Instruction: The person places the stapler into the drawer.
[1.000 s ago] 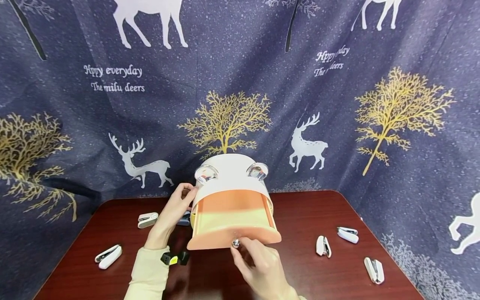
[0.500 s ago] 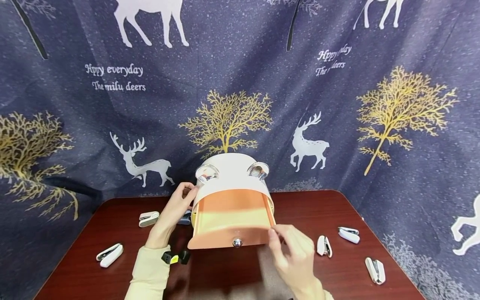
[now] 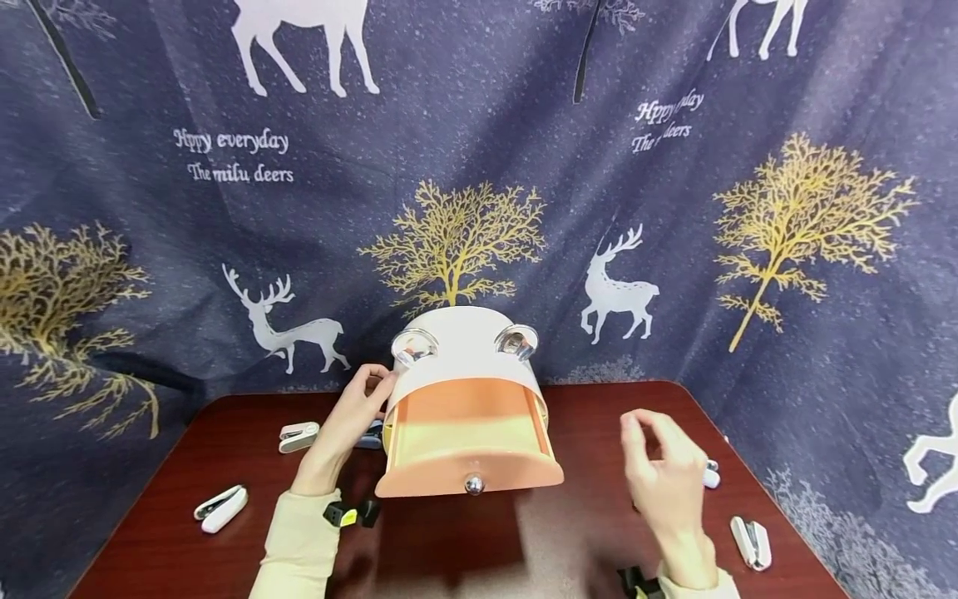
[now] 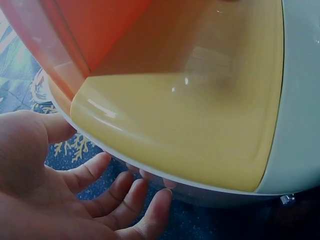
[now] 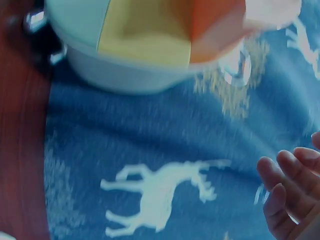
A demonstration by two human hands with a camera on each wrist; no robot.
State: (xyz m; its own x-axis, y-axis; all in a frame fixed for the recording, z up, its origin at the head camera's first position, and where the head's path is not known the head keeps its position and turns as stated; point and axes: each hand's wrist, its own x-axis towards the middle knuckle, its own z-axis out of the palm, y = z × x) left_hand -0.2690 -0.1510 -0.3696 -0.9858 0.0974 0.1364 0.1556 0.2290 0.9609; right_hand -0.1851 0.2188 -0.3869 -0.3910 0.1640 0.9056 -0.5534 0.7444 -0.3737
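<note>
A white rounded storage box [image 3: 466, 345] with two shiny round eyes stands mid-table in the head view. Its orange top drawer [image 3: 516, 472] is pulled out, and a silver knob [image 3: 475, 484] sits on the front. My left hand [image 3: 358, 414] steadies the box's left side with fingertips; in the left wrist view its spread fingers lie along the rim beside a yellow drawer front [image 4: 200, 120]. To the right of the box, my right hand [image 3: 669, 474] hovers over the table, fingers loosely bent and holding nothing. It covers one stapler and part of another white stapler [image 3: 711, 475].
A white stapler [image 3: 751, 542] lies at the right. On the left are another white stapler [image 3: 223, 509], a beige stapler [image 3: 298, 437] and a blue stapler [image 3: 371, 435] partly behind the left hand. A patterned cloth [image 3: 479, 125] hangs behind the dark red table [image 3: 449, 557].
My right hand has let go of the drawer's knob, passed the drawer's right corner and travelled right over the staplers. The drawer stays out. My left hand has kept its place.
</note>
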